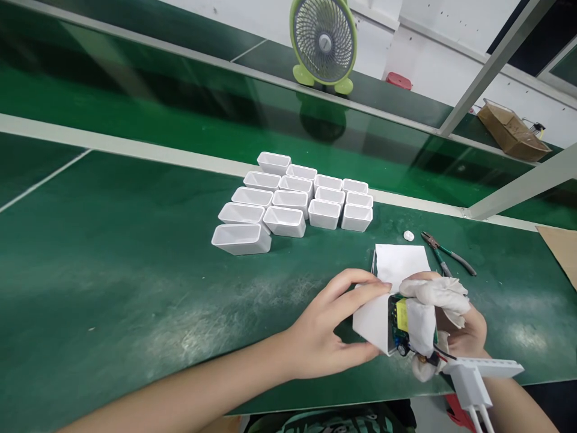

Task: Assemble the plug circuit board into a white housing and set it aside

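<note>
My left hand (329,328) grips a white plastic housing (373,322) low over the green bench. My right hand (453,322), its fingertips wrapped in white tape, holds a small circuit board (400,325) with a yellow part, partly inside the housing's open end. Red and black wires run from the board to a white plug cap (473,382) hanging at the bench's near edge. A white sheet (401,261) lies just behind the hands.
Several empty white housings (293,201) stand in rows at the middle of the bench. Green-handled pliers (446,252) and a small white bit (408,236) lie right of them. A green fan (323,42) and a cardboard box (511,129) sit on the raised shelf.
</note>
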A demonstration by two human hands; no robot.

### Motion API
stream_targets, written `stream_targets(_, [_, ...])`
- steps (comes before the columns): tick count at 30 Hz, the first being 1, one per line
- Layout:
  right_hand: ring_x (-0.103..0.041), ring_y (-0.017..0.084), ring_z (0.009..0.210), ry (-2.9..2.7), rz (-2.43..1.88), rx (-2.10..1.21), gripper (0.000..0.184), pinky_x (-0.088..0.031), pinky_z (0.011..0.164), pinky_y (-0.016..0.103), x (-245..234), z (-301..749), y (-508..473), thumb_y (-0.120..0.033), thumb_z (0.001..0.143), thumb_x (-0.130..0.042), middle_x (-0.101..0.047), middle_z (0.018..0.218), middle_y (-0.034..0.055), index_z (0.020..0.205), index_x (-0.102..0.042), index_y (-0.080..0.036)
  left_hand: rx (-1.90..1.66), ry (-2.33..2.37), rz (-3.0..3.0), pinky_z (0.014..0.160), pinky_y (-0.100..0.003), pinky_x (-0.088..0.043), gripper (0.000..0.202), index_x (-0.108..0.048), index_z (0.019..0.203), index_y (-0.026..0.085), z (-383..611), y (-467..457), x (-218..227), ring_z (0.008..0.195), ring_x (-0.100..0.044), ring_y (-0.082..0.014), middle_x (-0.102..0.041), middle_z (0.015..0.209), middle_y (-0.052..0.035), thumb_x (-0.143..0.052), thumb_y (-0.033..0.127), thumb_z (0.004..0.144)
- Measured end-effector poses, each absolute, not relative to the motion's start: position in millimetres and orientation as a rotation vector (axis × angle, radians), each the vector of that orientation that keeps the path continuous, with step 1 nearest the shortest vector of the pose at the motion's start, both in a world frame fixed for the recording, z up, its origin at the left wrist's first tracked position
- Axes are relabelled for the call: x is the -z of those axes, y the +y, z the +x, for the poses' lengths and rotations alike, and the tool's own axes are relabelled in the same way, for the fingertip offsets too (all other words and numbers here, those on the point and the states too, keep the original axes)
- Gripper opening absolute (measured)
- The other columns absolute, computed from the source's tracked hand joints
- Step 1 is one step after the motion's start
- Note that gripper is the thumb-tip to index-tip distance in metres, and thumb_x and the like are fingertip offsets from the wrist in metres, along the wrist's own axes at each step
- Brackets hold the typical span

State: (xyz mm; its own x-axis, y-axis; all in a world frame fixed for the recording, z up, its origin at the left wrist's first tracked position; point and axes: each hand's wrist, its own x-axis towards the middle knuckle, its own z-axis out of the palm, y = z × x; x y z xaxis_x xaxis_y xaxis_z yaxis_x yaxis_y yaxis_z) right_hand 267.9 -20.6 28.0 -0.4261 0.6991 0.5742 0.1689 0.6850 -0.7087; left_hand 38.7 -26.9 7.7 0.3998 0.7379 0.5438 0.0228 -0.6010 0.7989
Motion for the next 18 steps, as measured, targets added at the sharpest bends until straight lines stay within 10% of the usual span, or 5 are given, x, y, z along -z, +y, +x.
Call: stream_targets(18, [-0.062, 0.031, 0.104, -1.984, -0.677, -0.746, 0.064, -0.056, 0.080, 0.047, -33.3, 264.4, -21.9, -0.035, 0.071, -0.081, -0.068, 0.114, 0.0122, 0.129, -0.058, -0.024, -1.285, 0.678, 1.972, 0.090, -0.034, -0.053, 0.058, -0.044, 0.138, 0.025, 38.5, -26.6, -7.3, 0.109, -0.057, -0.0235, -0.051, 0.119, -0.0117, -0.068, 0.021, 0.085])
